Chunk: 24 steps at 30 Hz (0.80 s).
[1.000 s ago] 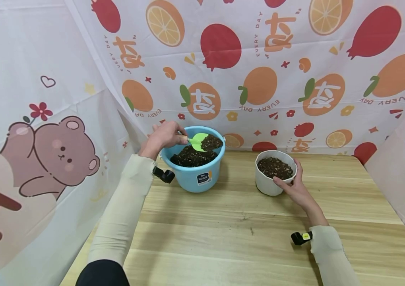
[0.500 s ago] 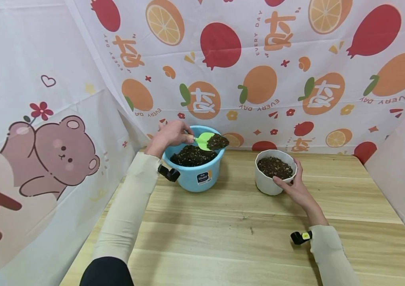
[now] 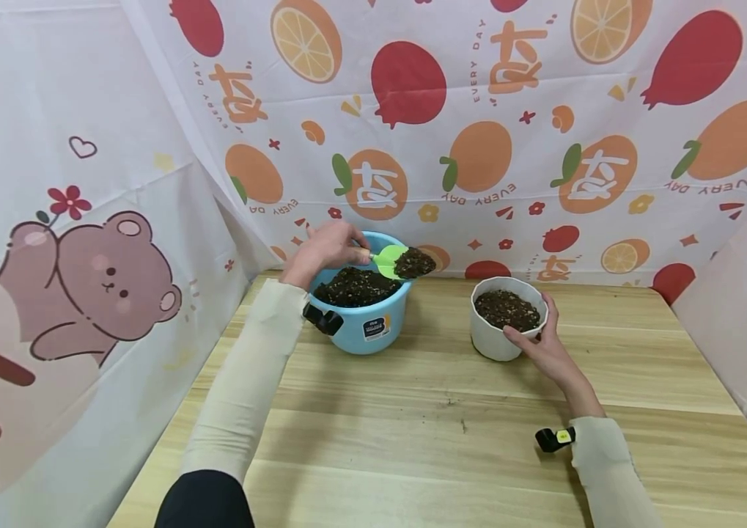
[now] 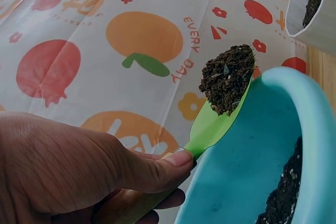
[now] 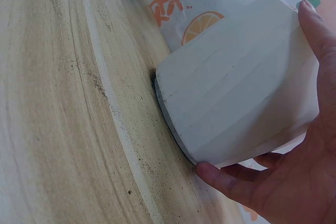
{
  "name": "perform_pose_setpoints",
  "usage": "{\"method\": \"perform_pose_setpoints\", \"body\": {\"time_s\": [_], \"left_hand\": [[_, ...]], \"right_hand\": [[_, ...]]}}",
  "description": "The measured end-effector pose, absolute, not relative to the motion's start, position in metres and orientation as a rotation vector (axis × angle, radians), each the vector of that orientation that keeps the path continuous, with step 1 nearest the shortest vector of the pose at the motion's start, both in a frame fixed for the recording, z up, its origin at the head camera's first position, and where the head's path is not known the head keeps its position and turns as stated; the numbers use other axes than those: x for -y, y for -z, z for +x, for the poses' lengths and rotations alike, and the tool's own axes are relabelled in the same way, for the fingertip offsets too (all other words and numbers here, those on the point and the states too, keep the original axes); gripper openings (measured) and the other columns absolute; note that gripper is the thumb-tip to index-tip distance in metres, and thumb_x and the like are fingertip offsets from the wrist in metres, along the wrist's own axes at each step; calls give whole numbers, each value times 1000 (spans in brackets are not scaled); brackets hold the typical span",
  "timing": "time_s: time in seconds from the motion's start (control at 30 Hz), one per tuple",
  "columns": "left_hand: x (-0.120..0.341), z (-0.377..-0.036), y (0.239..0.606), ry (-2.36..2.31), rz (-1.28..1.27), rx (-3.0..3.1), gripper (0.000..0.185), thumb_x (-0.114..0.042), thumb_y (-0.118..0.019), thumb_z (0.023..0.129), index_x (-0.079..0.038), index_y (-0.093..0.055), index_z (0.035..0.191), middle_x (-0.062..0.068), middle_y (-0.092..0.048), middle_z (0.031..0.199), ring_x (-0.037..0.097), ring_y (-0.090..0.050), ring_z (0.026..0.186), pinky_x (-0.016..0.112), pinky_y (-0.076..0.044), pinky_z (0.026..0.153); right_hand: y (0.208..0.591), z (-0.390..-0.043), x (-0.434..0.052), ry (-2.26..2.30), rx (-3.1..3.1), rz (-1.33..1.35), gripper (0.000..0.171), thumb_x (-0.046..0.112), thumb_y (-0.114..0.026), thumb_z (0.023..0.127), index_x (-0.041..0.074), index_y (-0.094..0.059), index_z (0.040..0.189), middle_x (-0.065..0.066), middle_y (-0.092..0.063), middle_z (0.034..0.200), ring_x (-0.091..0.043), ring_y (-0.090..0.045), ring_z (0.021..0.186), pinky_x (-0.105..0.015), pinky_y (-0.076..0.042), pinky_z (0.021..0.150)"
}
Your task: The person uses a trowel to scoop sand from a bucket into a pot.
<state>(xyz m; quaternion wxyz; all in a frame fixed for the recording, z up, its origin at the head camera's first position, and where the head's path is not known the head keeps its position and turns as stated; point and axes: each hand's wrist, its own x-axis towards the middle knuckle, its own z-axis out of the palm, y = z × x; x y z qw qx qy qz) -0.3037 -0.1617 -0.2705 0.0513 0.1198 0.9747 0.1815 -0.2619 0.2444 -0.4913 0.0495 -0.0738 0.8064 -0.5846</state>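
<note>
My left hand (image 3: 332, 248) grips a bright green garden trowel (image 4: 212, 126) by its wooden handle (image 4: 128, 205), thumb along the neck. A heap of dark soil (image 4: 227, 80) fills the trowel's tip, which overlaps the right rim of the blue bucket (image 3: 366, 334) in the head view. More dark soil (image 3: 355, 287) lies inside that bucket. On the right, my right hand (image 3: 547, 348) holds a white faceted pot (image 3: 495, 339) from its right side, thumb at the rim and fingers round the wall. Potting soil (image 3: 507, 309) with pale specks fills much of the pot.
Both containers stand on a wooden table (image 3: 413, 440) near its back edge. A printed fruit curtain (image 3: 465, 88) hangs right behind them, and a bear-print sheet (image 3: 109, 279) closes off the left. Small soil crumbs (image 3: 463, 425) are scattered on the wood.
My left hand has carried the soil-laden trowel rightward, from over the bucket to its right rim. The right hand and the white pot have stayed in place.
</note>
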Motion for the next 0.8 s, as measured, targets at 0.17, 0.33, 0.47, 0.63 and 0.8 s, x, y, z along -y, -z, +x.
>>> {"method": "perform_pose_setpoints", "body": {"time_s": [0.17,0.33,0.47,0.63,0.8], "left_hand": [[153,-306,271,-552,392,-2960,23,-26,-75,92,-11,-78,110,8,-78,101,27,-60,103,66,-17,116],[145,-309,273,-527,416,-2967,24,-26,-76,92,-12,-78,110,7,-77,101,26,-58,101,64,-22,111],[139,-311,273,-514,421,-2967,25,-27,-76,91,-13,-78,111,7,-77,103,26,-59,101,67,-18,114],[132,-313,274,-511,434,-2958,25,-28,-76,92,-14,-77,112,6,-77,106,26,-61,102,68,-17,116],[126,-315,275,-520,443,-2948,24,-28,-75,92,-14,-78,112,5,-78,105,26,-61,101,63,-20,113]], "right_hand": [[483,-259,-243,1777,-2440,-214,107,34,-66,97,41,23,155,-16,3,169,-42,-4,157,-68,-15,121],[488,-261,-244,1772,-2452,-214,106,37,-66,97,45,23,154,-14,2,169,-41,-4,157,-68,-16,121],[489,-263,-243,1783,-2451,-222,104,37,-66,97,47,21,154,-14,1,169,-40,-4,157,-68,-16,121],[488,-262,-242,1778,-2455,-210,105,37,-66,97,45,21,154,-14,1,169,-41,-5,157,-68,-17,121],[488,-262,-242,1775,-2453,-208,105,36,-66,97,44,22,154,-13,1,169,-41,-5,157,-69,-17,120]]}}
